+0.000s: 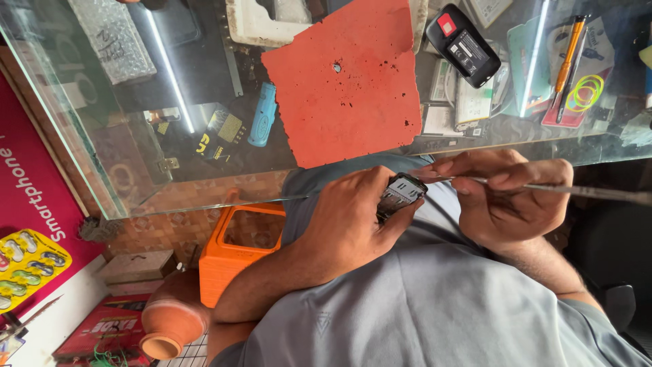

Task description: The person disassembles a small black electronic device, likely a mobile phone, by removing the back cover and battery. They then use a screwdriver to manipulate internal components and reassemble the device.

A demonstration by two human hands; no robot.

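My left hand (346, 228) grips a small opened mobile phone (401, 194), held over my lap just below the glass counter's edge, its inner metal parts showing. My right hand (513, 194) pinches a thin metal tool (577, 191) whose tip rests at the phone's top edge; the shaft runs out to the right. Both hands are close together above my grey shirt (435, 306).
A glass counter (136, 173) carries a red mat (346, 81), a black phone (463, 45), an orange-handled tool (569, 53) and a white tray (255, 27). A blue cylinder (263, 114) lies under the glass. An orange crate (234, 261) and a clay pot (170, 323) stand below left.
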